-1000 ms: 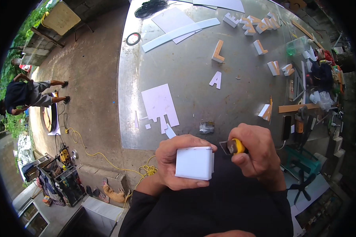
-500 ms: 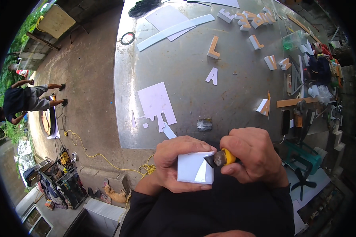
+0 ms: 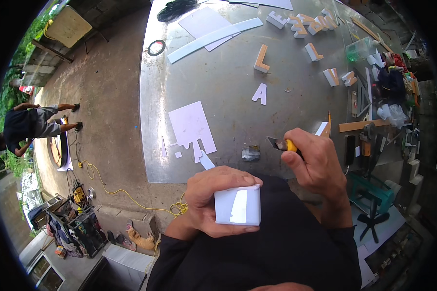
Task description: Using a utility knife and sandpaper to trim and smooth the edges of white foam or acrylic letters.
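In my left hand (image 3: 199, 196) is a small white block (image 3: 223, 208), held between thumb and fingers close to my body. A bright, glossy patch lies on its upper face. My right hand (image 3: 320, 165) grips a yellow-handled utility knife (image 3: 290, 145), its dark blade pointing left over the near edge of the metal table (image 3: 228, 111). Blade and block are apart. Just left of the blade is a small clear plastic packet (image 3: 250, 153). Beyond it lie a flat white letter A (image 3: 260, 93) and a standing letter L (image 3: 261, 60) with a tan face.
Cut white sheet (image 3: 192, 126) and scraps lie at the table's left. Several white-and-tan letters (image 3: 315, 23) stand at the far right. Tools, a green bottle (image 3: 359, 51) and a phone (image 3: 349, 149) crowd the right side. Another person (image 3: 26, 123) stands at far left; an animal (image 3: 142, 237) lies lower left.
My right hand has moved the knife up and away from the block, out over the table edge. My left hand still holds the block, shifted and turned slightly.
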A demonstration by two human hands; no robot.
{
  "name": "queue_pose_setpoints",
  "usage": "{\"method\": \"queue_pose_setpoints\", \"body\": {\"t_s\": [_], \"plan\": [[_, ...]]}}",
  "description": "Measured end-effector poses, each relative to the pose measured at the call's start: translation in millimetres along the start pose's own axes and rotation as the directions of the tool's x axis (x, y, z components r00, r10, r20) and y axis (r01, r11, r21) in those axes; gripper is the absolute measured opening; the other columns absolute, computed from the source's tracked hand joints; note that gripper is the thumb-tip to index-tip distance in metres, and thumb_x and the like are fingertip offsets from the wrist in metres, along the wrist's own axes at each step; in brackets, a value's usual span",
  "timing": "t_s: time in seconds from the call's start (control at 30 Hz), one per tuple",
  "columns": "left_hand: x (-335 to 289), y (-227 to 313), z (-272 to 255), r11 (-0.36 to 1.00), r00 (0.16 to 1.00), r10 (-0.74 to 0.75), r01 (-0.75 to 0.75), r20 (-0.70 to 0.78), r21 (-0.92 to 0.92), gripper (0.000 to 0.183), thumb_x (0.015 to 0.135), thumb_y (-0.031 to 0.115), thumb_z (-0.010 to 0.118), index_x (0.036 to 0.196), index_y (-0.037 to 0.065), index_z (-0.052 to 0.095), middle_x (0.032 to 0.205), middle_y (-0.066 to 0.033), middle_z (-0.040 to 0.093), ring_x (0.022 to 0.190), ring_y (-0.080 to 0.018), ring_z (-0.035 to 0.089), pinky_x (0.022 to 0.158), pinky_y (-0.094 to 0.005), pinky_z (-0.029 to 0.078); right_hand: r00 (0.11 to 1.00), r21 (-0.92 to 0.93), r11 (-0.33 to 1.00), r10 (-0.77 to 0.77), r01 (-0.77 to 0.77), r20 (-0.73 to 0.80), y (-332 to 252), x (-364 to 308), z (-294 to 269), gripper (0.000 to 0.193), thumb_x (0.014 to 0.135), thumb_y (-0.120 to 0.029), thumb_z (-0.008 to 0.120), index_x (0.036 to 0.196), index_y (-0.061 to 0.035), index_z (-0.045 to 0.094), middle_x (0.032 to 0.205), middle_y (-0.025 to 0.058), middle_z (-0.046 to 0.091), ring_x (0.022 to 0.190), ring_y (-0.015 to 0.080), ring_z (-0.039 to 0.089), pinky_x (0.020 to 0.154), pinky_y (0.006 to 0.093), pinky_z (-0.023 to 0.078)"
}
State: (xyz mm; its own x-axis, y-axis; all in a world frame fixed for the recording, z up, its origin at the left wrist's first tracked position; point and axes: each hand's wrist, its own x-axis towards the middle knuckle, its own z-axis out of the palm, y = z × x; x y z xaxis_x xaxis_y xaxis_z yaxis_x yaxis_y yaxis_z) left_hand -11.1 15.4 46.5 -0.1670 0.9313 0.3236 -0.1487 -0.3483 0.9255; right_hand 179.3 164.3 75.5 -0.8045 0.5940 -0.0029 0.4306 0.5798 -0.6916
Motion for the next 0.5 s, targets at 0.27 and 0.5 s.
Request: {"method": "queue_pose_setpoints", "body": {"t_s": [0.27, 0.5], "plan": [[7, 8, -1, 0.993, 1.000, 0.004, -0.007, 0.030, 0.121, 0.061, 0.060, 0.019, 0.091, 0.109, -0.005, 0.063, 0.097, -0.0183, 0.070, 0.089, -0.0311, 0.071, 0.077, -0.0365, 0.057, 0.965, 0.070, 0.972, -0.232, 0.225, 0.122, -40, -4, -20, 0.047, 0.091, -0.051, 0.057, 0.087, -0.0041, 0.057, 0.068, 0.0089, 0.051, 0.059, 0.0288, 0.056, 0.054, 0.0385, 0.043], [9, 9, -1, 0.983, 0.998, 0.038, -0.045, 0.043, 0.177, 0.059, 0.060, 0.020, 0.090, 0.107, -0.005, 0.064, 0.095, -0.0177, 0.070, 0.087, -0.0311, 0.072, 0.076, -0.0365, 0.058, 0.955, 0.023, 0.968, -0.248, 0.248, 0.164, -43, -4, -21, 0.042, 0.091, -0.049, 0.059, 0.086, -0.0081, 0.055, 0.069, 0.0061, 0.049, 0.058, 0.0246, 0.055, 0.054, 0.0365, 0.044]]}}
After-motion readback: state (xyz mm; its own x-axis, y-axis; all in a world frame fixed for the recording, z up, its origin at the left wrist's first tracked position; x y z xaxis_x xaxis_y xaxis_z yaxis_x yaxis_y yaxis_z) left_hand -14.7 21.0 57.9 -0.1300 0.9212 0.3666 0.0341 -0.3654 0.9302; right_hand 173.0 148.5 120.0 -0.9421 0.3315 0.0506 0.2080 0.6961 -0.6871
